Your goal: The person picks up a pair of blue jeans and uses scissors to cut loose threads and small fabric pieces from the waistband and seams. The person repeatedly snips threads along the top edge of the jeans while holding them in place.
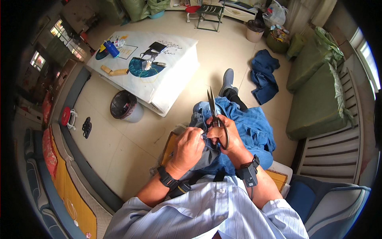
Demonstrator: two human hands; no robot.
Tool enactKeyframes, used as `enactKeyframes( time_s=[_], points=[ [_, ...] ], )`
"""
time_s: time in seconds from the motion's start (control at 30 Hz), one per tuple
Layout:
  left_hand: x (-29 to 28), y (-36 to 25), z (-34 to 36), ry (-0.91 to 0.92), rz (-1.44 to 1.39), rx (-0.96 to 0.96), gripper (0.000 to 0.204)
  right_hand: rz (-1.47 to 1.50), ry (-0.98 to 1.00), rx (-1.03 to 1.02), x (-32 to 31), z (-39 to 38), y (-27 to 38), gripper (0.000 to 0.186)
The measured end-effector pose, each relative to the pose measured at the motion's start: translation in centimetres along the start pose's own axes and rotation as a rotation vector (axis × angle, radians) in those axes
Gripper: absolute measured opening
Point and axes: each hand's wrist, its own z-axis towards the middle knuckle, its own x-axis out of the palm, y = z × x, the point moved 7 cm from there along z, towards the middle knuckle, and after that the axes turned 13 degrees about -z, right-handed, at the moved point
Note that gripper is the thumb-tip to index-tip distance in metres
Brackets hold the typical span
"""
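Blue denim jeans (pixel 254 125) are bunched over my lap, with a greyish inner side (pixel 209 156) turned out between my hands. My left hand (pixel 189 148) is closed in a pinch on the edge of this cloth. Dark metal scissors (pixel 212 104) are held in my right hand (pixel 230 137), their blades pointing away from me and slightly parted, not cutting into anything I can see. The thumb and finger of that same hand also press at the cloth, close to my left fingertips. What exactly lies between the fingertips is too small to make out.
A white low table (pixel 179 59) stands ahead on the left, bearing a blue bottle (pixel 111 49). Beside it is a lined waste bin (pixel 126 106). More dark denim (pixel 264 75) lies on the floor at right, near a green-covered seat (pixel 316 105). A folding stool (pixel 209 18) stands far off.
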Motion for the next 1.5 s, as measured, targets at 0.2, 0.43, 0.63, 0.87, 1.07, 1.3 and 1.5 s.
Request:
enactKeyframes(
  time_s=[0.2,0.43,0.63,0.87,1.07,1.3,1.5],
  points=[
    [0.4,0.0,-0.1,0.069,-0.116,-0.056,0.021,0.162,0.014,0.069,-0.3,-1.4,-0.3,0.039],
    [0.9,0.5,-0.8,-0.056,-0.268,-0.135,0.024,0.356,-0.031,0.066,-1.1,-2.0,0.6,0.037],
    [-0.7,-2.8,0.3,-0.061,-0.385,-0.014,0.038,0.374,-0.029,-0.097,-0.7,-5.5,7.0,0.046],
    [0.7,-2.7,2.8,0.037,-0.753,-0.268,0.032,0.137,-0.138,-0.231,-2.9,-8.5,10.0,0.042],
    [6.4,7.1,0.6,0.228,-1.094,-0.767,0.030,-0.070,-0.242,-0.030,-5.5,-3.2,1.8,0.040],
    [6.2,8.7,-1.1,0.028,-0.810,-0.568,0.019,0.345,-0.147,0.198,-4.8,0.2,-5.4,0.042],
    [4.9,5.8,1.5,0.114,-0.145,-0.143,0.023,0.384,-0.217,0.228,-3.5,1.8,-6.7,0.041]
  ],
)
